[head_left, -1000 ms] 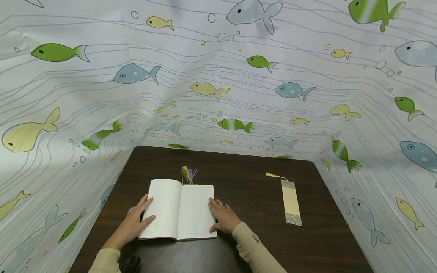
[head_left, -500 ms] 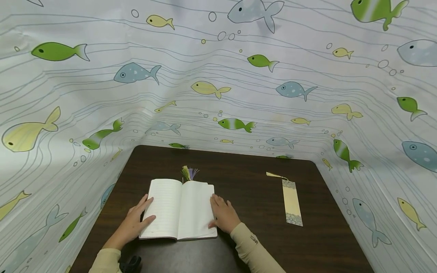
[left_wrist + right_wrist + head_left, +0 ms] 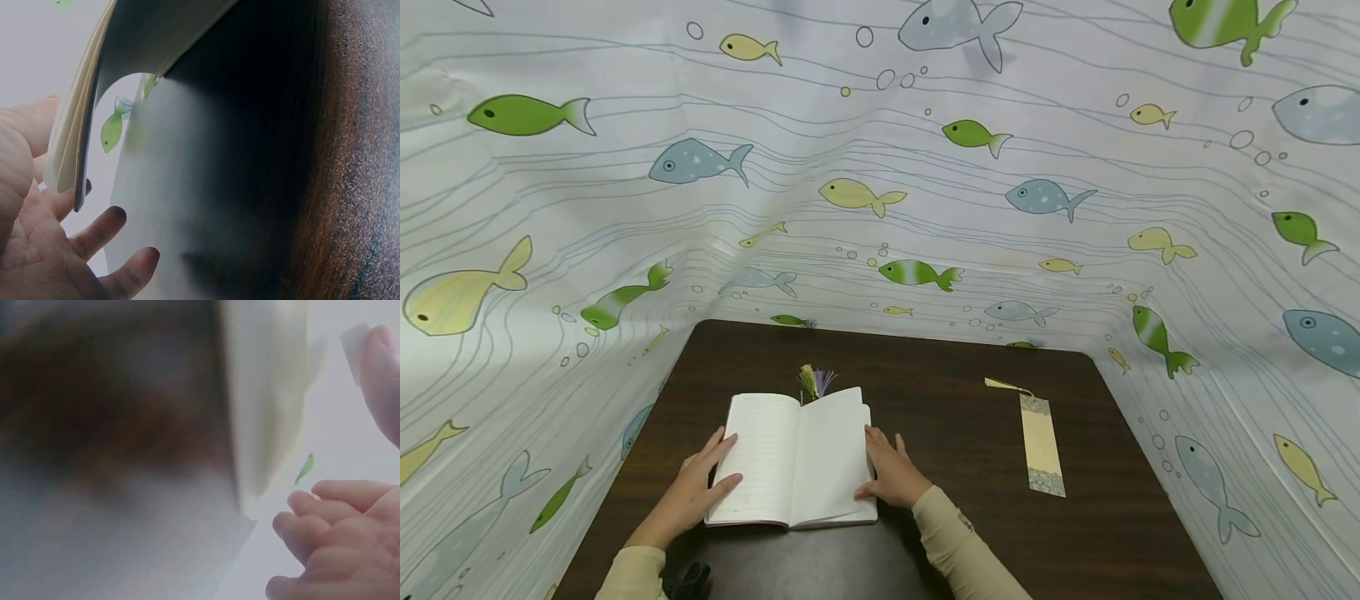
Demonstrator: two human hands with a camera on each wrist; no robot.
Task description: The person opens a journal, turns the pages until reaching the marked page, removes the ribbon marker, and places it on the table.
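A lined notebook [image 3: 760, 458] lies spread on the dark table, its left half raised a little. My left hand [image 3: 694, 485] holds that half at its outer edge. Its thumb rests on the page, and in the left wrist view the fingers [image 3: 103, 228] reach past the cover's far side. At the opposite edge my right hand [image 3: 895, 471] holds a page [image 3: 831, 458] that is lifted, its top corner standing above the sheets beneath. The right thumb [image 3: 380, 375] lies against the sheet in the right wrist view, the other fingers bent below.
Yellow-green and purple tassels [image 3: 816, 381] stick out behind the notebook. A pale yellow bookmark [image 3: 1041, 442] with a tassel lies at right on the dark table [image 3: 940, 375]. Fish-printed sheeting [image 3: 880, 150] encloses the table's back and sides. Something black [image 3: 687, 581] is by the left wrist.
The right page has come up at its outer edge, its top corner rising and leaning inward. My right hand shifted slightly with it; my left hand stayed put.
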